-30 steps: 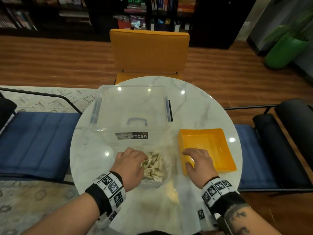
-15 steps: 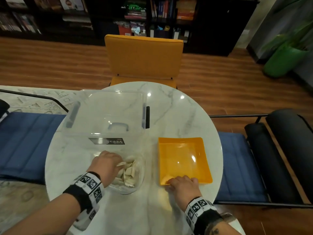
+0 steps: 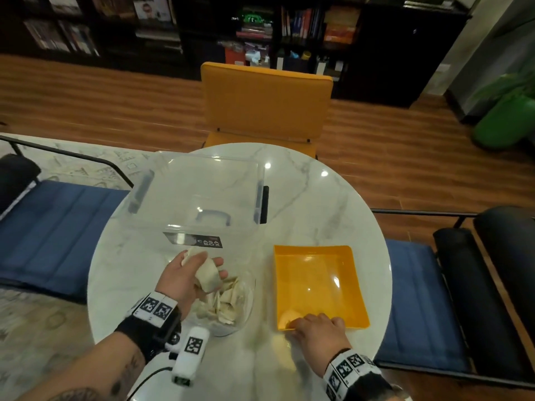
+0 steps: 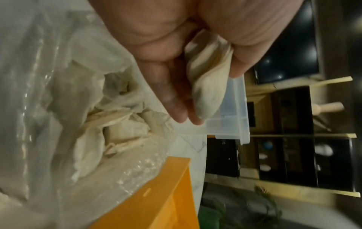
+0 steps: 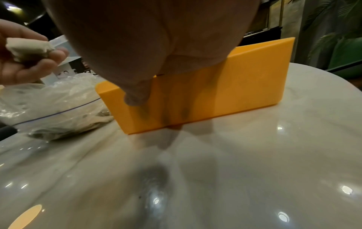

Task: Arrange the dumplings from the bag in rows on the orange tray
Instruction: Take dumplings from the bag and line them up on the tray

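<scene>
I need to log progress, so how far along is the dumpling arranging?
Barely begun. Done: nothing, the orange tray holds no dumplings. In hand: the left hand holds dumplings above the open bag; the right hand grips the tray's near edge. Left: every row.

A round white marble-patterned table point(image 3: 327, 204) stands on a wood-plank floor point(image 3: 405, 157), its glossy top catching spots of light. A clear plastic storage box point(image 3: 199, 195) with a handled lid and a dark label sits on the table's far left part. An orange chair point(image 3: 266, 102) faces the table from the far side; blue cushioned benches point(image 3: 55, 224) flank it. Dark bookshelves point(image 3: 260, 30) line the back wall, and a green planter point(image 3: 506, 123) stands at right.
</scene>
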Demonstrator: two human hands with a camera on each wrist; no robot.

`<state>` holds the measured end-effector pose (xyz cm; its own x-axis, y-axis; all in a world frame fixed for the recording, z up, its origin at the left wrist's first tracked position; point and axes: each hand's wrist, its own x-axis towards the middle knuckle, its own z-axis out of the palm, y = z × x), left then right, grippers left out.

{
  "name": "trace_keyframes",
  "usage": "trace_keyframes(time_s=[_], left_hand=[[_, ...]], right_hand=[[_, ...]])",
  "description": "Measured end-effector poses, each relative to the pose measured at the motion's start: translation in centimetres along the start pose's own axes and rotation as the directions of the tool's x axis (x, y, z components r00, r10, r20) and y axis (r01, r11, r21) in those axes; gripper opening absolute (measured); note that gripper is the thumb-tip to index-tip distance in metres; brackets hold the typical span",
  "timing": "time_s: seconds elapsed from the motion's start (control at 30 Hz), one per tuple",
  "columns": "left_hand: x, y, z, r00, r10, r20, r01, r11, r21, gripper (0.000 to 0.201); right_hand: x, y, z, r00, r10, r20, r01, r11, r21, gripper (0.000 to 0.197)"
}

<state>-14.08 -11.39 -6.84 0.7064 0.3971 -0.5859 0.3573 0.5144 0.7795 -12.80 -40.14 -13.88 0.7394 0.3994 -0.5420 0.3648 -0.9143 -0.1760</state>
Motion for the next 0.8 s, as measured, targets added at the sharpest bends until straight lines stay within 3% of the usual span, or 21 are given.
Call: trace_keyframes(time_s=[0.17,0.37,0.53,0.7,0.8], left_hand=[[0.1,-0.2,-0.4,0.997,-0.073,-0.034,0.070,0.994,-0.085,0.012],[-1.8,-0.9,1.5,0.982,-0.146,0.116,0.148,0.989,-0.012,0.025],[-2.9,-1.3,3.3,0.935,-0.251,0.250,0.271,0.961,-0.049,0.021],[-3.0,-1.6,4.2,0.930,-0.230,0.287,0.232,0.972,0.031,0.027],[-3.1,-1.8,4.9,0.948,-0.195,0.250,0.182,0.981,0.075,0.028]], right_hand=[[-0.7,-0.7,0.3,1.000,-0.011,0.024,0.012,1.000,-0.018,0.035],[-1.0,-1.0,0.2,1.000,0.001,0.020,-0.001,1.000,-0.030,0.032],[-1.3,-1.2,-0.5,0.998,-0.005,0.057,0.007,0.999,-0.033,0.038],[-1.5,-1.5,-1.0,0.997,0.007,0.072,-0.005,1.000,-0.031,0.038],[-2.0,-1.4,-1.9,0.999,-0.032,-0.022,0.033,0.998,0.061,0.041]])
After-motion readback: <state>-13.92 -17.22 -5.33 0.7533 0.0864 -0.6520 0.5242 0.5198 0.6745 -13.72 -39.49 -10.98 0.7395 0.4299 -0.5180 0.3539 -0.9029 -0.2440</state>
